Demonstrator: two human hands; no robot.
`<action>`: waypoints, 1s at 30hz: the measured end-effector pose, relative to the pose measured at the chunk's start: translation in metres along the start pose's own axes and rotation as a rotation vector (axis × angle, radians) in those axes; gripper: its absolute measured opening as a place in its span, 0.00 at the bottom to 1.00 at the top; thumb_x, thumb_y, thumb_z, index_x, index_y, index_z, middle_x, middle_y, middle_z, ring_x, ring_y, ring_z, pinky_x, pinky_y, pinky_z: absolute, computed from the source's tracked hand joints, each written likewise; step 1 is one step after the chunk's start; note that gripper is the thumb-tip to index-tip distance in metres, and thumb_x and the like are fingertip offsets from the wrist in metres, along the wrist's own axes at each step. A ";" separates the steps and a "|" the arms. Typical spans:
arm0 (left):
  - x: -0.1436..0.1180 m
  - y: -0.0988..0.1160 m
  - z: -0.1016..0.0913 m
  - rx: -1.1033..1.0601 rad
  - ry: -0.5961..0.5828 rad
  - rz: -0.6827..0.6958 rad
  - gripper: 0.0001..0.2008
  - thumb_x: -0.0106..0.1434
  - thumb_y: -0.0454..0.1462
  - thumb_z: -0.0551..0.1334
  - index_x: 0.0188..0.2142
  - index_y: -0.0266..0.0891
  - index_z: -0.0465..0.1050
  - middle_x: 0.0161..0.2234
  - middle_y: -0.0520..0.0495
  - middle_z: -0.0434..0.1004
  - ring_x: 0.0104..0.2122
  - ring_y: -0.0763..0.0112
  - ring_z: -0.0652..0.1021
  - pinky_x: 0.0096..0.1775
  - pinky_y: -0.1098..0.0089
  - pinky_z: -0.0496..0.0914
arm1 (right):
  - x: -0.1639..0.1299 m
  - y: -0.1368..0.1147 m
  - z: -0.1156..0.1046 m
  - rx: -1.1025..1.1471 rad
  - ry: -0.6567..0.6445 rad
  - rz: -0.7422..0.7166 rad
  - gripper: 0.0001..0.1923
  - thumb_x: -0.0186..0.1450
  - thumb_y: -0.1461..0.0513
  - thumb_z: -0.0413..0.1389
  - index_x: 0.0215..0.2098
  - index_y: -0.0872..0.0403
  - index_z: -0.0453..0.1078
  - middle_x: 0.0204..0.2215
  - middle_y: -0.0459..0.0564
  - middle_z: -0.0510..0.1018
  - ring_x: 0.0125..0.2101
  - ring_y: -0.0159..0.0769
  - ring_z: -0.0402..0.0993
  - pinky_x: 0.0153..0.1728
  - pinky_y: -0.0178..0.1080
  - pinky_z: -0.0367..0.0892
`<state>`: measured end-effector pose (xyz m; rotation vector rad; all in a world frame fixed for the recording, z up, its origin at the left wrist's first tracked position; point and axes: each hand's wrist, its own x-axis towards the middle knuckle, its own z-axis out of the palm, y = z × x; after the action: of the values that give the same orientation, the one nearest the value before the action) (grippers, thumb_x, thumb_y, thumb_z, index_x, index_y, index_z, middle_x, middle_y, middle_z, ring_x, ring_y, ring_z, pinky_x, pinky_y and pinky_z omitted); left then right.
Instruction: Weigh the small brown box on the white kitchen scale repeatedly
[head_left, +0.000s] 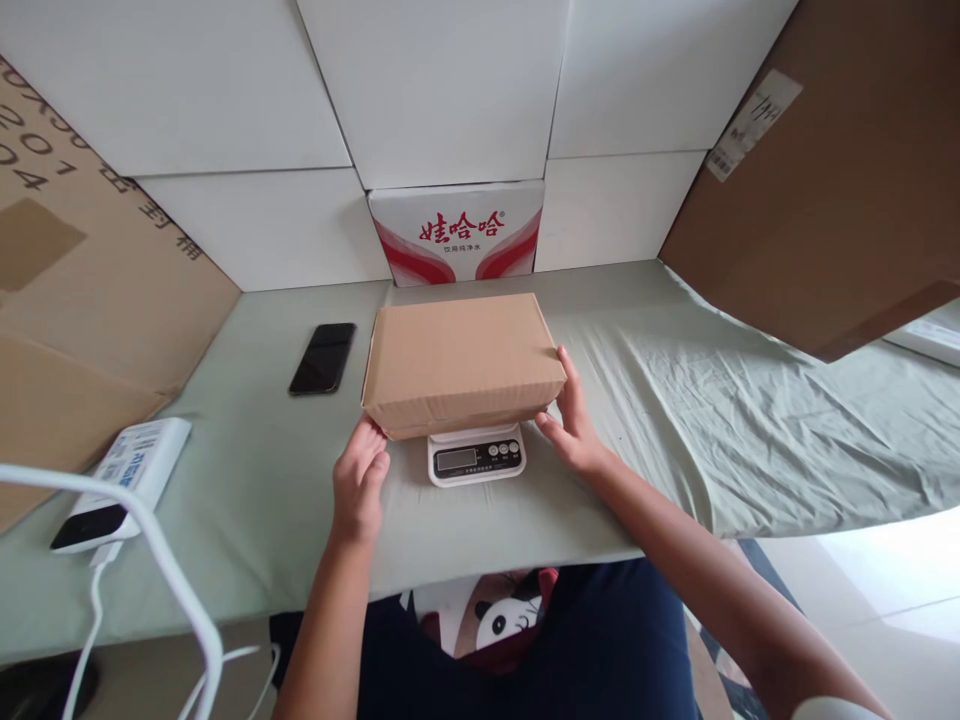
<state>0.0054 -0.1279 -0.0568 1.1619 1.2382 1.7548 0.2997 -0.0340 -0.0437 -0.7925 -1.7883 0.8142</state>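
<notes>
Brown rectangular cardboard box [463, 350]: closed, plain-topped, creased along front; over white plastic digital scale [480, 459]
Left hand [360, 475], right hand [574, 425]: grasping box near opposite front corners
Mostly hidden beneath box: scale's top
Grey display [457, 459]: unreadable

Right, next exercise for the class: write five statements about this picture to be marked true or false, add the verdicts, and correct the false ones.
1. The left hand and right hand are both on the cardboard box. True.

2. The phone lies to the right of the cardboard box. False: it lies to the left, flat on the pale green cloth.

3. A white cable runs into the near end of the white device. True.

4. The scale is completely covered. False: its near part, with a display and buttons, shows.

5. The box with red lettering stands behind the cardboard box. True.
</notes>
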 end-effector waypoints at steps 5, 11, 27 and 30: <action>0.000 -0.001 -0.001 0.014 0.000 -0.009 0.36 0.62 0.51 0.68 0.65 0.39 0.72 0.64 0.34 0.75 0.70 0.41 0.65 0.68 0.48 0.64 | 0.000 -0.001 0.000 -0.013 0.008 -0.015 0.45 0.69 0.41 0.54 0.77 0.33 0.37 0.70 0.52 0.56 0.72 0.59 0.53 0.69 0.66 0.61; -0.002 0.001 0.000 0.033 0.013 -0.013 0.37 0.62 0.51 0.67 0.67 0.38 0.69 0.66 0.34 0.72 0.72 0.42 0.62 0.69 0.48 0.62 | 0.000 -0.001 -0.001 -0.042 0.016 -0.022 0.45 0.69 0.40 0.53 0.77 0.33 0.37 0.70 0.52 0.57 0.71 0.59 0.54 0.69 0.66 0.60; 0.011 -0.002 0.008 0.018 0.184 0.023 0.37 0.67 0.58 0.58 0.69 0.44 0.66 0.72 0.39 0.62 0.72 0.53 0.63 0.70 0.58 0.61 | 0.018 0.023 -0.008 0.230 0.313 0.247 0.44 0.67 0.41 0.51 0.76 0.34 0.41 0.63 0.54 0.68 0.63 0.53 0.71 0.62 0.62 0.68; 0.015 -0.008 0.009 0.017 0.166 0.009 0.38 0.67 0.60 0.57 0.69 0.43 0.67 0.71 0.38 0.64 0.71 0.52 0.65 0.69 0.58 0.62 | 0.018 0.030 -0.007 0.224 0.279 0.275 0.43 0.68 0.40 0.50 0.76 0.36 0.42 0.63 0.54 0.68 0.63 0.51 0.71 0.62 0.59 0.70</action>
<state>0.0086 -0.1095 -0.0591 1.0494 1.3484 1.8818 0.3053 -0.0014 -0.0569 -0.9631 -1.3339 1.0093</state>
